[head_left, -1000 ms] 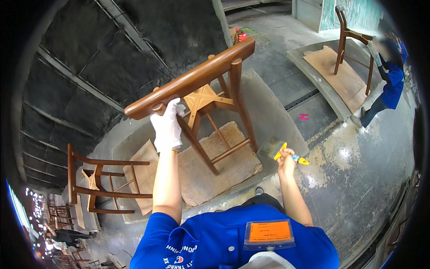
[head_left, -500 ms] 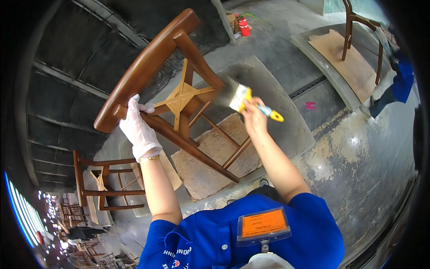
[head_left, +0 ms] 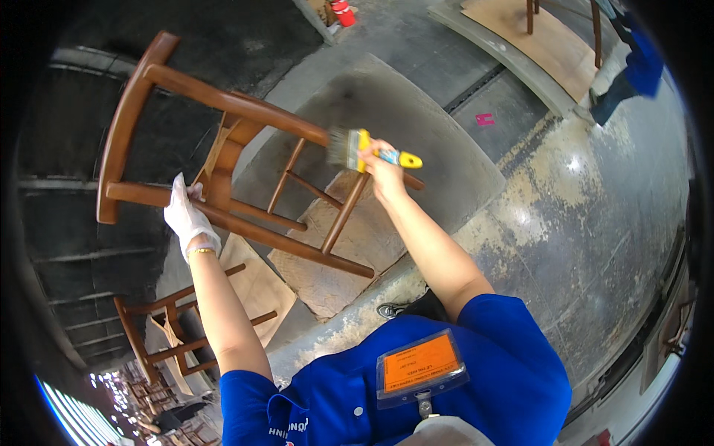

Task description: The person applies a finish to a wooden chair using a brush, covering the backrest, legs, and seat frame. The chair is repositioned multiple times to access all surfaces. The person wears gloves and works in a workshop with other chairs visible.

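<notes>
A brown wooden chair frame (head_left: pixel 245 108) without a seat is tilted in front of me, its curved back rail at the left and its legs toward the right. My left hand (head_left: pixel 187 213), in a white glove, grips the frame's near bar just inside the back rail. My bare right hand (head_left: pixel 381 167) is closed round a wide paintbrush (head_left: pixel 363 149) with a yellow handle. The brush's grey bristles touch or overlap the far leg; exact contact I cannot tell.
Below the chair lie a grey board (head_left: pixel 454 141) and brown cardboard (head_left: pixel 320 286). Another chair frame (head_left: pixel 141 342) stands at the lower left. At the upper right a person in blue (head_left: pixel 639 63) is beside a further chair on cardboard (head_left: pixel 535 37). A red container (head_left: pixel 343 13) is at the back.
The chair has been turned and swung left, bringing its side bars more into view. My right hand and the brush have moved left, onto or over the far leg.
</notes>
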